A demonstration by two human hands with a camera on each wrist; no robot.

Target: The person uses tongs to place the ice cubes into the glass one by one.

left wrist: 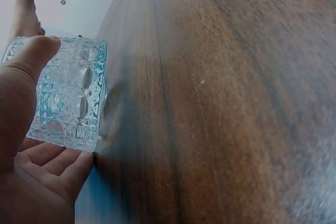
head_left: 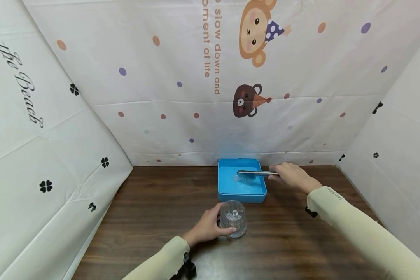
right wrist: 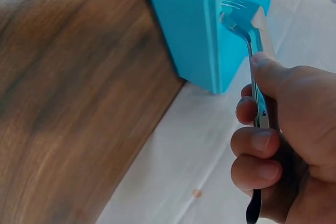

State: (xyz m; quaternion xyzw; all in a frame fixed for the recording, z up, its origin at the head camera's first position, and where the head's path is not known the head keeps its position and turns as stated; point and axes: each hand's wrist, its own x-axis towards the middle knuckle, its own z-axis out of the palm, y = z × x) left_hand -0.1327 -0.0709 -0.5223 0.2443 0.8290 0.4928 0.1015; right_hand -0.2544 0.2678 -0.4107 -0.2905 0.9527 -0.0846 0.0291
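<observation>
My left hand [head_left: 207, 225] grips a clear cut-patterned glass tumbler [head_left: 233, 219] standing on the table. In the left wrist view the thumb lies along one side of the tumbler [left wrist: 68, 95] and the fingers are at the other. Metal tongs [head_left: 260, 173] are held in my right hand [head_left: 292, 177], their tips inside a shallow blue box [head_left: 242, 198]. Small clear pieces, like ice, lie on the box floor by the tips. In the right wrist view the tongs [right wrist: 256, 90] show a fork-like tined end, with curled fingers and thumb around the arms.
The brown wooden table [head_left: 161, 190] carries the box at its back edge, against a white printed cloth [head_left: 182, 128]. More white cloth walls stand at the left and right. The tumbler is just in front of the box.
</observation>
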